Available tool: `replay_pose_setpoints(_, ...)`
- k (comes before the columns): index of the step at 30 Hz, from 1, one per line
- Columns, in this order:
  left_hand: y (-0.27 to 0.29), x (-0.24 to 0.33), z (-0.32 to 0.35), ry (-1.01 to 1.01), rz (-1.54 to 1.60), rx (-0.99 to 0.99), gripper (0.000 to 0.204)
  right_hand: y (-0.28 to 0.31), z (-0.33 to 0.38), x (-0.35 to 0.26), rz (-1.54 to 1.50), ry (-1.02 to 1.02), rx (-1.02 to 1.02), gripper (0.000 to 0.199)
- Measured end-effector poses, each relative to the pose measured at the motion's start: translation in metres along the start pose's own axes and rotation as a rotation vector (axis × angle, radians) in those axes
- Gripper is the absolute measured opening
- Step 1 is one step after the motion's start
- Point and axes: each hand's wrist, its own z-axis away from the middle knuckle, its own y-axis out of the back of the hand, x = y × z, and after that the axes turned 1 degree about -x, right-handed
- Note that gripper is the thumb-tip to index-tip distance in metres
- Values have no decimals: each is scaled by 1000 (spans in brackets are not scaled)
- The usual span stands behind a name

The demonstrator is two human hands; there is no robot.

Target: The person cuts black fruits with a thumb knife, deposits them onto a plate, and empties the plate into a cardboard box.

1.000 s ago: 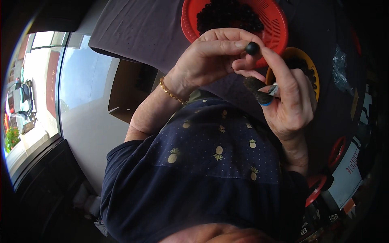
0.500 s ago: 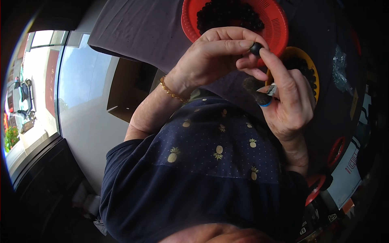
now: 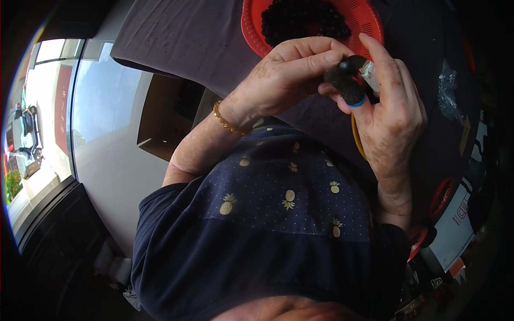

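Note:
My left hand [image 3: 294, 72] pinches a small round black piece [image 3: 349, 67] between thumb and fingertips. Against that piece lies the dark, rough cover [image 3: 342, 85] on my right thumb, with a blue band at its base. My right hand [image 3: 393, 125] grips a small knife [image 3: 369, 76] with a pale wrapped handle; its blade is close to the black piece, but I cannot tell whether it touches. The right index finger is raised. Just beyond my hands stands a red plastic basket [image 3: 369, 27] holding many similar black pieces [image 3: 297, 21].
A yellow basket [image 3: 357, 140] is mostly hidden behind my right hand. Crumpled clear plastic [image 3: 448, 88] lies on the dark cloth [image 3: 176, 37] to the right. An open cardboard box [image 3: 163, 117] stands below the table's left edge. Red rings [image 3: 441, 197] show at the lower right.
My right hand has moved up and turned, bringing the covered thumb and the knife to the black piece. Its index finger has lifted off the piece. My left hand has barely moved.

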Motion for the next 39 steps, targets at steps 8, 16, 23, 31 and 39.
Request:
replay_pose_setpoints(8,-4,2,1,-1,-68,17,32,0,1,1,39,-2,-22,43)
replay_pose_setpoints(16,-6,-6,5,-18,-42,4,30,-6,5,3,55,15,28,39)
replay_pose_setpoints(23,-11,-18,5,-70,-153,129,29,-3,8,1,41,-4,-18,39)
replay_pose_setpoints(31,-7,-15,6,-45,-19,68,32,0,7,1,-38,-90,11,59)
replay_pose_setpoints(39,-11,-12,7,-14,-67,77,33,3,9,-2,1,-76,-30,37)
